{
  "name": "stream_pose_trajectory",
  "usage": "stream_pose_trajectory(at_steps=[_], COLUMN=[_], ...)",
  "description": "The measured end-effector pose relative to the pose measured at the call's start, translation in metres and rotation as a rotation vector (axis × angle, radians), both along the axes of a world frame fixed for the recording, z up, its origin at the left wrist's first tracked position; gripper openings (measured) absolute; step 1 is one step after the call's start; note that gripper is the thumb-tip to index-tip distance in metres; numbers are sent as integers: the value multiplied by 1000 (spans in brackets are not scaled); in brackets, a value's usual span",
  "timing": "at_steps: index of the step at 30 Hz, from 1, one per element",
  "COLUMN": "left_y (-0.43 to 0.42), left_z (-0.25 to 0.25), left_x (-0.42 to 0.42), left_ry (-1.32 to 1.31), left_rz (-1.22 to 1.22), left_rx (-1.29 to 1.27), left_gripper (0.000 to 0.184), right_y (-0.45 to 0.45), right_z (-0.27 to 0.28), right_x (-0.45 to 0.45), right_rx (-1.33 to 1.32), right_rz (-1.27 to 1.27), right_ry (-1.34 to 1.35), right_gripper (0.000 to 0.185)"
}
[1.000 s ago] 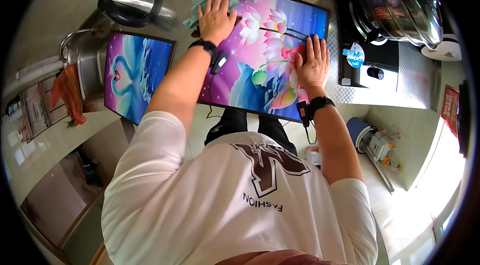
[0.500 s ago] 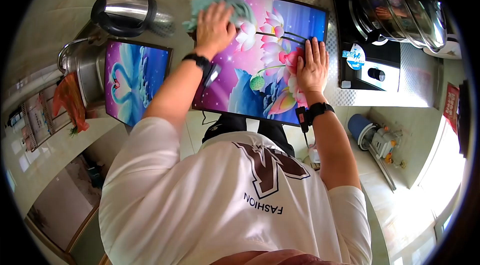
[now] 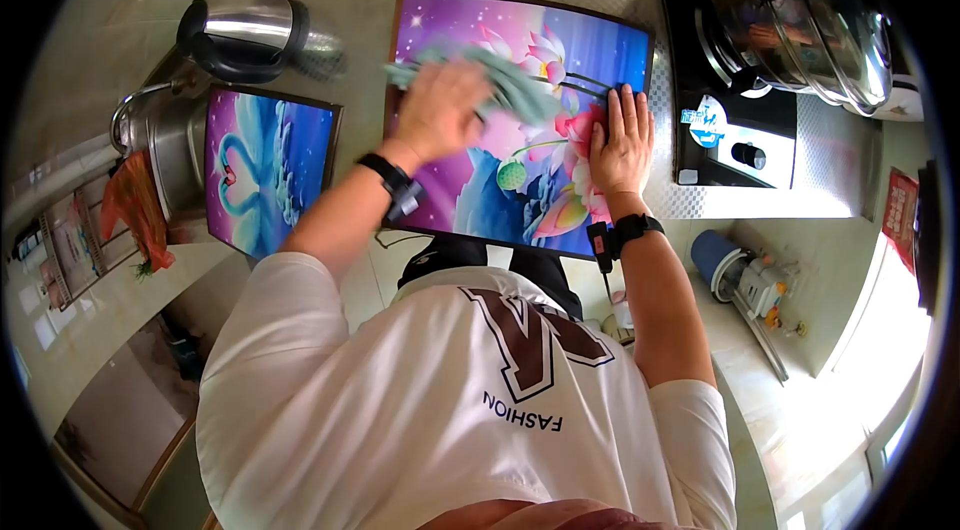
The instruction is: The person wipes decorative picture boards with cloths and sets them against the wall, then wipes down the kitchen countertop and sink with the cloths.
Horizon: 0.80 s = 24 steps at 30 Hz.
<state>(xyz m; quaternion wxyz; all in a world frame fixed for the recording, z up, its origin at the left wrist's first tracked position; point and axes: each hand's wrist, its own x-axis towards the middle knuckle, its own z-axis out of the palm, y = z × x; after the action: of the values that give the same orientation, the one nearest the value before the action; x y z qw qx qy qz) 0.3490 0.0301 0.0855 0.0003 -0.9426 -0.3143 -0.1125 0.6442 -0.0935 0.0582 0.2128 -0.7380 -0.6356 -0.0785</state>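
A large dark-edged panel (image 3: 440,200) printed with pink lotus flowers on purple and blue lies on the counter in front of me. My left hand (image 3: 447,102), slightly blurred by motion, presses on a crumpled grey-green cloth (image 3: 520,88) over the panel's left half. The cloth spreads out to both sides of the hand. My right hand (image 3: 622,145) rests flat on the panel's right edge, fingers stretched out and holding nothing. To the left, a smaller panel (image 3: 262,165) with two blue swans lies near the sink.
A steel kettle (image 3: 245,35) lies or stands at the back left, beyond the sink (image 3: 175,135) and tap. A red plastic bag (image 3: 140,205) hangs at the sink's front. On the right is a black stove (image 3: 690,60) carrying a glass-lidded pot (image 3: 810,15). A blue bucket (image 3: 715,260) stands below.
My left hand has swept the cloth from the panel's far left corner nearer to me and rightward. My right hand stays on the right edge.
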Motion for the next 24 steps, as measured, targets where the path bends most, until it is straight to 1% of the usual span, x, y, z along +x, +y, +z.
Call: stream_pose_trajectory(at_steps=[2, 4, 5, 6, 8, 11, 12, 14, 15, 16, 17, 18, 19, 20, 21, 22, 24], left_y=[53, 80, 82, 80, 48, -28, -53, -87, -91, -85, -70, -48, -30, -7, 18, 38, 76], left_z=[-13, -10, -9, -8, 0, -18, -22, -16, -24, -26, -24, -26, -22, -13, -10, -1, 2], left_x=[-16, 12, 34, 55, 91, 98, 82, 36, 9, -19, -42, -62, -70, -70, -62, -50, -27], left_ry=[-19, -87, -106, -109, -164, -132, -154, -58, -36, 4, 22, -46, -27, -30, -77, -116, -126], left_rz=[311, 516, 573, 545, 330, 33, -81, -234, -276, -309, -276, -236, -128, -33, 42, 103, 220], left_rx=[199, 191, 203, 223, 212, 102, -4, -123, -163, -134, -112, -46, 0, 13, 78, 90, 174], left_gripper=[52, 52, 51, 52, 51, 54, 55, 60, 62, 62, 58, 53, 51, 50, 49, 50, 52], right_y=[2, 4, 4, 4, 4, 2, 1, 0, 0, 2, 4, 5, 6, 5, 5, 5, 3], right_z=[-2, -4, -4, -4, -3, -7, -7, -7, -6, -5, -4, -3, -2, -2, -3, -4, -7], right_x=[-1, 0, -1, -3, -3, -3, -4, -4, -3, -1, -1, -1, -1, -2, -1, -1, -2], right_rx=[-9, -17, -18, -14, -11, 12, 11, -13, -14, 1, 16, 15, 14, 12, 13, 15, 17], right_rz=[-9, -17, -13, -18, -20, -19, -22, -19, -22, -19, -16, -18, -18, -18, -18, -5, -24], right_ry=[-3, -18, -23, -22, -26, -17, -12, -24, -19, -15, -12, -7, -16, -26, -28, -32, -31], right_gripper=[54, 54, 54, 53, 53, 54, 54, 53, 53, 53, 53, 53, 53, 54, 54, 54, 55])
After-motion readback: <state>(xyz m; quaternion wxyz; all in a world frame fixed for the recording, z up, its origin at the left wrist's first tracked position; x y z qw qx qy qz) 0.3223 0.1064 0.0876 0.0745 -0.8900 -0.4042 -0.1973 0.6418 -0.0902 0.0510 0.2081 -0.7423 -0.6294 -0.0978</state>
